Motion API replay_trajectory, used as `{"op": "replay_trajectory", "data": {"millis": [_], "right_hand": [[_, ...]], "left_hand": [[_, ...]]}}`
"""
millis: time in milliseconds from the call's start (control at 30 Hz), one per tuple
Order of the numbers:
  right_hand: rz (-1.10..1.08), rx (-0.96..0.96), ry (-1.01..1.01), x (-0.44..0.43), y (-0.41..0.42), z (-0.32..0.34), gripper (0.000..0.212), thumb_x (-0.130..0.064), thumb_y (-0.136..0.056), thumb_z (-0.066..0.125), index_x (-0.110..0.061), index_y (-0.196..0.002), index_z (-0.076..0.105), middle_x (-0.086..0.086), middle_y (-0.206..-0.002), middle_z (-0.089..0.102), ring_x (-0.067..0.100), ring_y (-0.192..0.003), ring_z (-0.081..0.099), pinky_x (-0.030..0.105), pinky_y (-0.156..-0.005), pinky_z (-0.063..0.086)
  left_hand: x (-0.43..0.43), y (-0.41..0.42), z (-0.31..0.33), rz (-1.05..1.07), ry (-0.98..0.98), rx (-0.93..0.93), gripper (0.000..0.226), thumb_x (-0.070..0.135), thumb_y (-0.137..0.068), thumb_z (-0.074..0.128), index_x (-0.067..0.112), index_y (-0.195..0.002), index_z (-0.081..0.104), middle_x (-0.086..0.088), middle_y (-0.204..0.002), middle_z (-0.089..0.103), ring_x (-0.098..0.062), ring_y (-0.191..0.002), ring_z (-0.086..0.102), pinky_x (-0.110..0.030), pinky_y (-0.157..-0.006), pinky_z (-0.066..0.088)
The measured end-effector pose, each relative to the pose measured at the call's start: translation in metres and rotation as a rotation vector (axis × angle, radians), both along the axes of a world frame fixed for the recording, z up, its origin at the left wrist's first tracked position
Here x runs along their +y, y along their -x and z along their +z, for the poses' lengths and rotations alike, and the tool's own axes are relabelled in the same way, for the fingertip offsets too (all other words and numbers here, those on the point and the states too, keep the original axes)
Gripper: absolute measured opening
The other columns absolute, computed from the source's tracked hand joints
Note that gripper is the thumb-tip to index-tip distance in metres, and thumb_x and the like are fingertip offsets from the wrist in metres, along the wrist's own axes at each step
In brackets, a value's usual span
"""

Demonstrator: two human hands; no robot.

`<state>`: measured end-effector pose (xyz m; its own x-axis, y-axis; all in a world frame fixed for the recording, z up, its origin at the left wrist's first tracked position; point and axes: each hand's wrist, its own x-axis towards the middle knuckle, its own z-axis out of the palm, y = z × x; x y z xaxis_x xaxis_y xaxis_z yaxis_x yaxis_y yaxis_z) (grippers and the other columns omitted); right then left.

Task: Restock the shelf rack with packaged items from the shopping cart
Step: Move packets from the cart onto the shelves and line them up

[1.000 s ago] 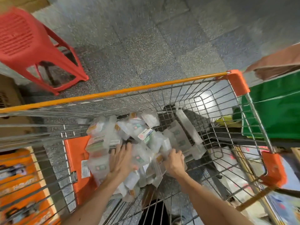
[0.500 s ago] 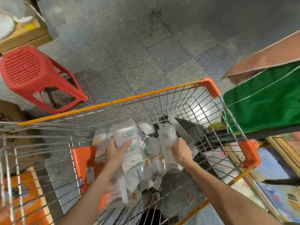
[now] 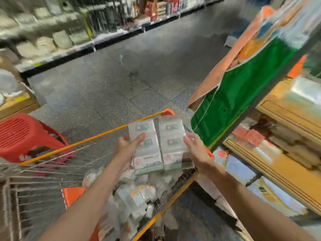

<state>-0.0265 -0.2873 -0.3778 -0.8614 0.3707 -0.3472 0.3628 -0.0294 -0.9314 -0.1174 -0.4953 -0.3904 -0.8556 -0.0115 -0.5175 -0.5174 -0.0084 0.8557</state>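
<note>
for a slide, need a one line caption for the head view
Left hand and right hand hold packaged items above the shopping cart.

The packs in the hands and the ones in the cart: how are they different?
The clear-wrapped packs in the hands are held above the orange-rimmed wire shopping cart; the loose packs in the cart lie low inside it. The held ones sit side by side, left hand and right hand gripping them; the cart ones are a jumbled, untouched heap. Both are pale see-through packets with labels.
</note>
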Motion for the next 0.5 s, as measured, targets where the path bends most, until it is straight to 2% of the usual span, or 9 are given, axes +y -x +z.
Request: {"op": "replay_trajectory", "data": {"millis": [67, 133, 200, 267, 333, 367, 433, 500], "right_hand": [[-0.091, 0.033, -0.077, 0.017, -0.024, 0.026, 0.013, -0.029, -0.100, 0.049, -0.019, -0.108, 0.052, 0.000, -0.102, 0.061, 0.013, -0.093, 0.061, 0.020, -0.077, 0.048], [-0.177, 0.071, -0.064, 0.032, -0.052, 0.053, 0.011, -0.025, -0.100, 0.050, -0.017, -0.107, 0.053, 0.000, -0.100, 0.060, 0.018, -0.093, 0.058, 0.016, -0.070, 0.045], [-0.263, 0.089, -0.055, 0.050, -0.080, 0.079, 0.013, -0.025, -0.099, 0.050, -0.016, -0.108, 0.056, 0.007, -0.106, 0.063, 0.026, -0.099, 0.060, 0.024, -0.073, 0.044], [-0.334, 0.146, -0.024, 0.068, -0.115, 0.107, 0.020, -0.024, -0.099, 0.051, -0.011, -0.111, 0.060, 0.005, -0.105, 0.066, 0.019, -0.097, 0.064, 0.024, -0.071, 0.048], [-0.353, 0.198, 0.031, 0.085, -0.145, 0.128, 0.020, -0.025, -0.098, 0.053, -0.012, -0.110, 0.062, -0.003, -0.094, 0.070, 0.006, -0.081, 0.067, 0.017, -0.062, 0.050], [-0.376, 0.227, 0.034, 0.095, -0.164, 0.140, 0.020, -0.027, -0.096, 0.057, -0.014, -0.110, 0.063, -0.004, -0.092, 0.071, 0.005, -0.079, 0.068, 0.017, -0.061, 0.050], [-0.437, 0.263, 0.073, 0.115, -0.195, 0.160, 0.028, -0.024, -0.088, 0.069, -0.014, -0.113, 0.062, 0.002, -0.095, 0.074, 0.016, -0.085, 0.071, 0.028, -0.069, 0.056], [-0.512, 0.289, 0.091, 0.138, -0.228, 0.174, 0.035, -0.014, -0.081, 0.074, -0.012, -0.114, 0.062, 0.007, -0.096, 0.075, 0.024, -0.090, 0.071, 0.039, -0.080, 0.057]], "left_hand": [[0.026, -0.017, 0.032, -0.063, -0.048, 0.055, 0.066, 0.030, -0.073, 0.083, 0.005, -0.120, 0.043, -0.013, -0.109, 0.066, -0.026, -0.090, 0.070, -0.047, -0.075, 0.059], [0.052, -0.037, 0.058, -0.126, -0.081, 0.088, 0.070, 0.035, -0.066, 0.087, 0.005, -0.118, 0.052, -0.014, -0.111, 0.068, -0.026, -0.089, 0.071, -0.047, -0.073, 0.060], [0.080, -0.058, 0.087, -0.184, -0.114, 0.155, 0.048, 0.027, -0.073, 0.083, 0.004, -0.109, 0.061, -0.015, -0.106, 0.070, -0.020, -0.079, 0.073, -0.036, -0.061, 0.059], [0.106, -0.083, 0.114, -0.242, -0.144, 0.183, 0.030, 0.023, -0.079, 0.079, 0.004, -0.095, 0.061, -0.015, -0.094, 0.071, -0.018, -0.070, 0.072, -0.034, -0.057, 0.059], [0.126, -0.104, 0.141, -0.315, -0.141, 0.186, 0.039, 0.028, -0.079, 0.079, 0.000, -0.098, 0.059, -0.018, -0.094, 0.072, -0.028, -0.079, 0.072, -0.046, -0.071, 0.060], [0.139, -0.115, 0.153, -0.365, -0.163, 0.206, 0.043, 0.027, -0.079, 0.079, -0.004, -0.103, 0.059, -0.021, -0.096, 0.072, -0.034, -0.084, 0.072, -0.050, -0.076, 0.059], [0.162, -0.133, 0.169, -0.471, -0.233, 0.246, 0.045, 0.021, -0.079, 0.078, -0.004, -0.111, 0.060, -0.023, -0.099, 0.071, -0.037, -0.089, 0.070, -0.049, -0.076, 0.059], [0.192, -0.153, 0.184, -0.614, -0.316, 0.272, 0.060, 0.022, -0.071, 0.083, 0.004, -0.122, 0.058, -0.019, -0.103, 0.072, -0.036, -0.092, 0.070, -0.048, -0.079, 0.058]]}}
